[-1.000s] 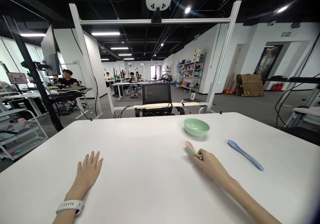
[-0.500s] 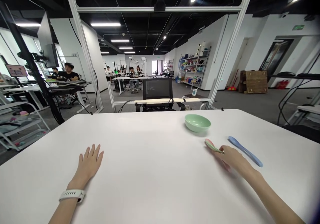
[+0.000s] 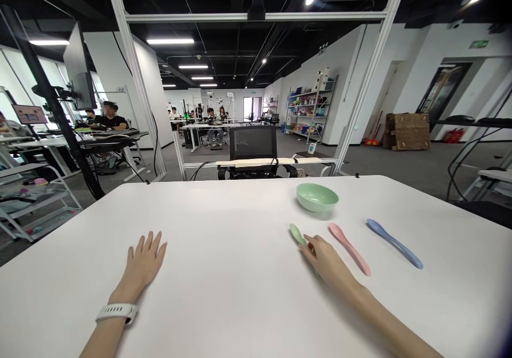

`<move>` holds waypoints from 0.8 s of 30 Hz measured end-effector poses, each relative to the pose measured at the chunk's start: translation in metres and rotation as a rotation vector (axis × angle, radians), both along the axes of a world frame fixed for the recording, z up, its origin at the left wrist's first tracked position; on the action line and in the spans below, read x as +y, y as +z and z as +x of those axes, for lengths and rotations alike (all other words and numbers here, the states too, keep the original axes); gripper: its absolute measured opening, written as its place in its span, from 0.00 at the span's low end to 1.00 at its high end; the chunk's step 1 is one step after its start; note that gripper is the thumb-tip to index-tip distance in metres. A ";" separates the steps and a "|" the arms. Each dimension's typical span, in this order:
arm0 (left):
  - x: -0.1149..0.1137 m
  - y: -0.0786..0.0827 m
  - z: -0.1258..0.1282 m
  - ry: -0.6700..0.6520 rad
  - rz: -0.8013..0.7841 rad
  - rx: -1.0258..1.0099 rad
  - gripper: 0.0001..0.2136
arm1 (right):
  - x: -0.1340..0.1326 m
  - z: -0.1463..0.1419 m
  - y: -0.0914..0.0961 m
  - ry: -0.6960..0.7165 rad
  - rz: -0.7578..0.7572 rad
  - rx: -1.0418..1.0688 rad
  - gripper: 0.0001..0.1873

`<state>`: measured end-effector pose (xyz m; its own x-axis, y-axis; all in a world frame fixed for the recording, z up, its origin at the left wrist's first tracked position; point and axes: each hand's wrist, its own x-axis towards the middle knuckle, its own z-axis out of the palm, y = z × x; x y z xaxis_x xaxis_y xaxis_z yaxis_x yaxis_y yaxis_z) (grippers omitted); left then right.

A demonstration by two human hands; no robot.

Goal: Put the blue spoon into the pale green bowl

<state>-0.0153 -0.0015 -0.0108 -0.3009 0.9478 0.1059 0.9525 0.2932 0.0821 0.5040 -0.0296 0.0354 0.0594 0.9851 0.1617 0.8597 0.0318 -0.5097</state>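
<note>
My left hand [image 3: 143, 260] lies flat on the white table [image 3: 224, 224] with its fingers spread, touching nothing else. It has a white wristband [image 3: 117, 312] on the wrist. My right hand [image 3: 326, 260] holds a pale green plastic spoon [image 3: 296, 234], whose bowl sticks out past my fingers and whose handle is mostly hidden. Just to the right of that hand, a pink spoon [image 3: 349, 248] lies on the table. Beyond it is a blue spoon [image 3: 394, 243]. A pale green bowl [image 3: 317, 197] stands near the far edge, above my right hand.
The table's far edge runs in front of a white aluminium frame [image 3: 256, 15] and a black office chair [image 3: 253, 143]. Beyond are desks with seated people [image 3: 109, 123], a storage shelf [image 3: 310, 110] and a wooden crate [image 3: 407, 132].
The pink spoon has left my right hand and now lies on the table next to the blue spoon. My right hand has moved left with only the green spoon.
</note>
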 end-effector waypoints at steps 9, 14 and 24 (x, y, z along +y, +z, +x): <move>0.000 -0.002 0.000 -0.004 0.026 -0.005 0.36 | -0.003 -0.007 -0.004 0.028 0.029 0.027 0.27; -0.001 -0.002 0.002 -0.002 0.040 0.007 0.36 | -0.004 -0.006 -0.006 0.057 0.019 0.032 0.29; 0.000 -0.001 0.001 0.002 0.028 0.008 0.35 | 0.001 0.011 0.006 -0.029 0.033 -0.171 0.18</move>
<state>-0.0141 -0.0017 -0.0123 -0.3019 0.9438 0.1349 0.9526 0.2929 0.0827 0.5151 -0.0288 0.0413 0.0563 0.9773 0.2043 0.9347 0.0203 -0.3547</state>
